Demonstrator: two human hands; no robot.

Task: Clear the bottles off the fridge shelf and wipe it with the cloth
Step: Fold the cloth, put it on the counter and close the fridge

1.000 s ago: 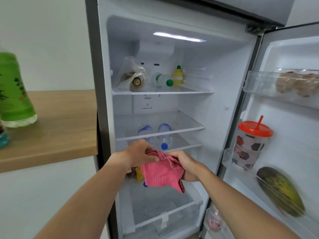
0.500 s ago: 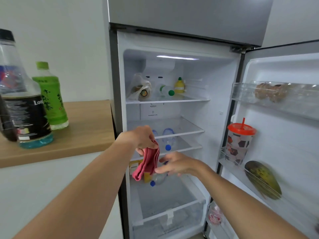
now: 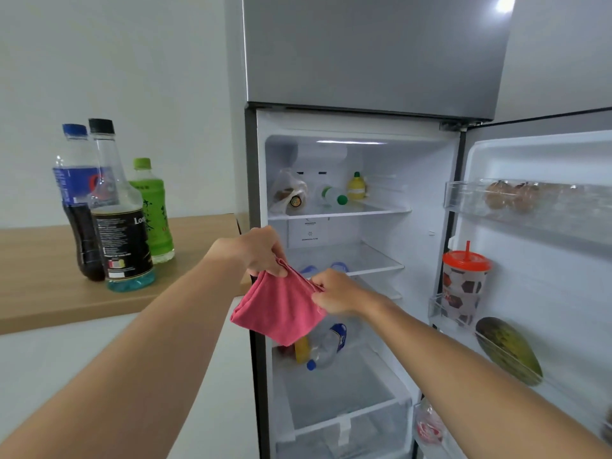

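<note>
A pink cloth (image 3: 278,309) hangs folded in front of the open fridge. My left hand (image 3: 256,248) pinches its upper left corner and my right hand (image 3: 337,293) pinches its upper right edge. Behind them the middle glass shelf (image 3: 374,260) carries nothing. Three bottles stand on the wooden counter (image 3: 39,293) at the left: a cola bottle (image 3: 77,207), a clear bottle with a black label (image 3: 121,236) and a green tea bottle (image 3: 154,207). More bottles (image 3: 323,347) lie on a lower shelf, partly hidden by the cloth.
The top shelf (image 3: 337,213) holds a bagged item, a lying bottle with a green cap and a small yellow bottle. The open door (image 3: 546,293) at the right carries a football-print cup (image 3: 463,286), a green-yellow fruit (image 3: 508,351) and round items in its upper bin.
The view has pulled back and up, bringing all three counter bottles into sight. My right hand, off the cloth half a second ago, has taken its edge again, spreading it between both hands.
</note>
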